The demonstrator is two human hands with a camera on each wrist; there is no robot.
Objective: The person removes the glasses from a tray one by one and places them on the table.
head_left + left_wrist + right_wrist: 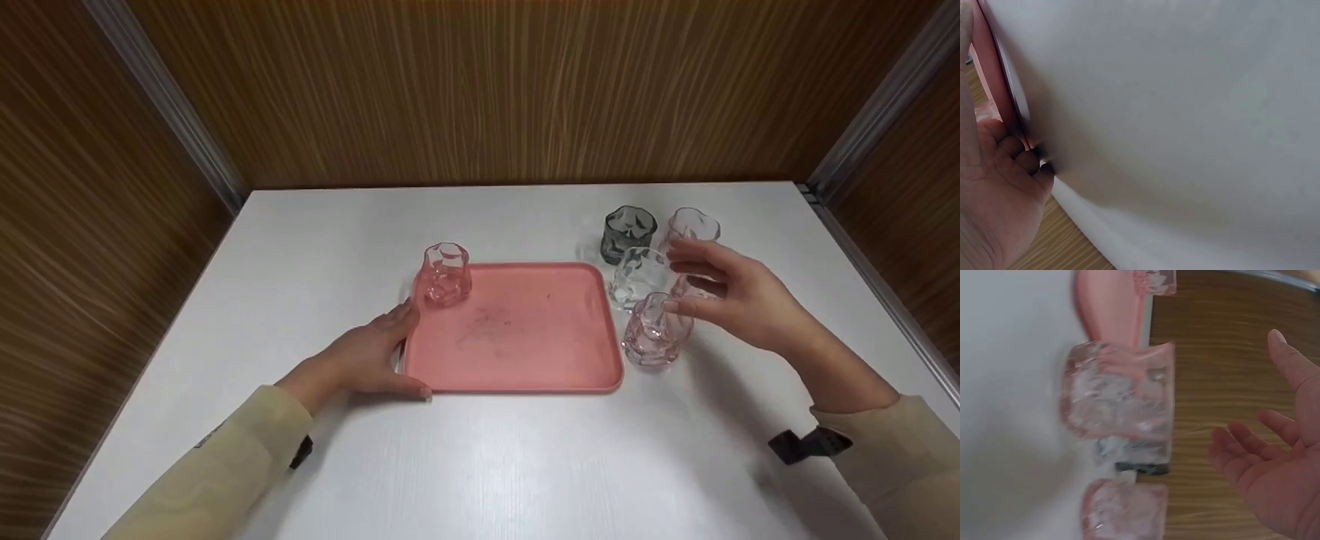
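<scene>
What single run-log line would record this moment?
left hand: rests on pink tray edge | right hand: open, by pink glass | on tray: one pink tumbler

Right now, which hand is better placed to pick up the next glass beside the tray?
The right hand. It hovers open next to the near pink glass and clear glass, right of the pink tray. The left hand rests against the tray's left edge, far from those glasses.

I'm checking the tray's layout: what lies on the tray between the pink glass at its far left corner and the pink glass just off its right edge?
Nothing: in the head view the tray is bare between the corner glass and the outside glass.
</scene>
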